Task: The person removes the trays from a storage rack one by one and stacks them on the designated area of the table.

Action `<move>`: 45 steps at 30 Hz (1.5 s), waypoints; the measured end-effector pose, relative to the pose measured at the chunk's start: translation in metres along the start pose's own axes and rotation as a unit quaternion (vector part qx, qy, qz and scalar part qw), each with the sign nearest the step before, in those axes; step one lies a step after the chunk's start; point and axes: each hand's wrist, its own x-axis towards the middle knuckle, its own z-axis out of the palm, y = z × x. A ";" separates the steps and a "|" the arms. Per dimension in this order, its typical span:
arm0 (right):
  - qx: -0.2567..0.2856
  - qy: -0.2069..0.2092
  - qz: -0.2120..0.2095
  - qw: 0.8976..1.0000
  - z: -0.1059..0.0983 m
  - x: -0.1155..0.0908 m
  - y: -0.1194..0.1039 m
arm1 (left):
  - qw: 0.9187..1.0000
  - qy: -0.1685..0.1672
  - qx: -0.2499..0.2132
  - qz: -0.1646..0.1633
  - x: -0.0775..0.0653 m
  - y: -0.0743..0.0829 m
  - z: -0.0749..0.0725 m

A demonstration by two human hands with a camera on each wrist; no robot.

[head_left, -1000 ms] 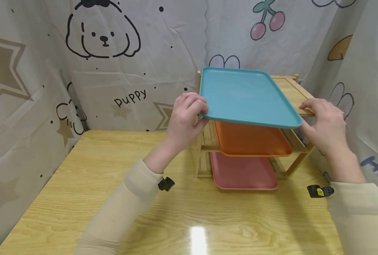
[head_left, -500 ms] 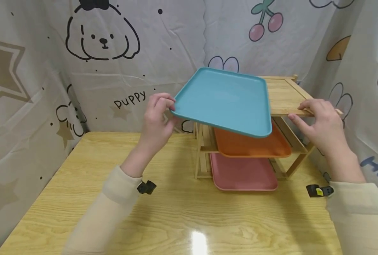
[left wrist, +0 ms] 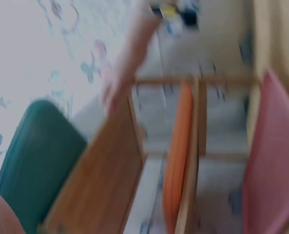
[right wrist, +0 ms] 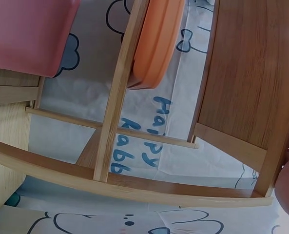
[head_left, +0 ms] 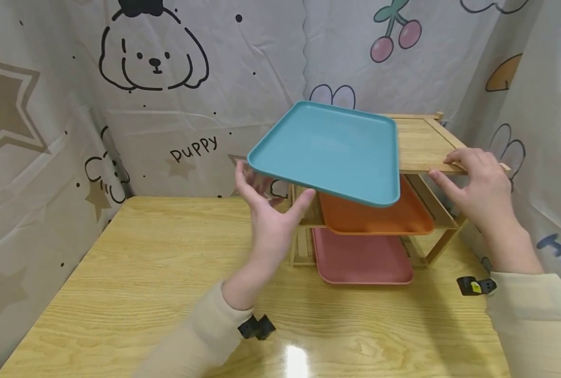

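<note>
A blue tray lies at a slant over the top of a wooden three-tier rack, its left side jutting past the rack. Below its front left corner is my left hand, fingers spread and pointing up, thumb tip right at the front edge. In the left wrist view the tray shows from the side, above the top board. My right hand grips the front right corner of the top board, fingers over it and thumb at the front edge.
An orange tray sits on the middle tier, a pink tray on the bottom one; both stick out in front. The rack stands on a wooden table, with printed curtains behind and at the sides.
The blue tray first moved left and turned, uncovering the board's right side. My left hand then let go of its left edge and moved right, under the corner. My right hand stayed.
</note>
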 end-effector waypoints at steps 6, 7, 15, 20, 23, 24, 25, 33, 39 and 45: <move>0.003 0.007 -0.002 1.000 0.000 -0.001 0.001 | 0.991 0.025 -0.116 -0.063 -0.013 0.010 0.036; 0.004 0.009 -0.003 1.000 0.000 -0.001 0.001 | 0.988 0.033 -0.134 -0.064 -0.013 0.011 0.040; 0.004 0.012 -0.004 1.000 0.001 -0.001 0.000 | 0.974 0.057 -0.207 -0.072 0.000 0.019 0.035; 0.004 0.014 -0.004 1.000 0.002 -0.001 0.000 | 0.963 0.067 -0.246 -0.084 0.014 0.020 0.019; 0.003 0.018 -0.006 1.000 0.002 -0.001 0.001 | 0.962 0.080 -0.246 -0.093 0.025 0.019 0.009; 0.002 0.020 -0.007 1.000 0.003 -0.001 0.001 | 0.961 0.085 -0.246 -0.094 0.028 0.018 0.005; 0.001 0.021 -0.007 1.000 0.003 -0.001 0.000 | 0.961 0.091 -0.244 -0.095 0.032 0.018 0.002; 0.004 0.030 -0.014 0.999 0.003 -0.001 0.000 | 0.960 0.105 -0.247 -0.083 0.046 0.015 -0.018; 0.001 0.029 -0.016 0.999 0.004 -0.001 0.001 | 0.969 0.058 -0.204 -0.128 0.043 0.021 -0.016; 0.000 0.028 -0.015 1.000 0.004 -0.001 0.002 | 0.964 0.013 -0.158 -0.213 0.040 0.037 -0.011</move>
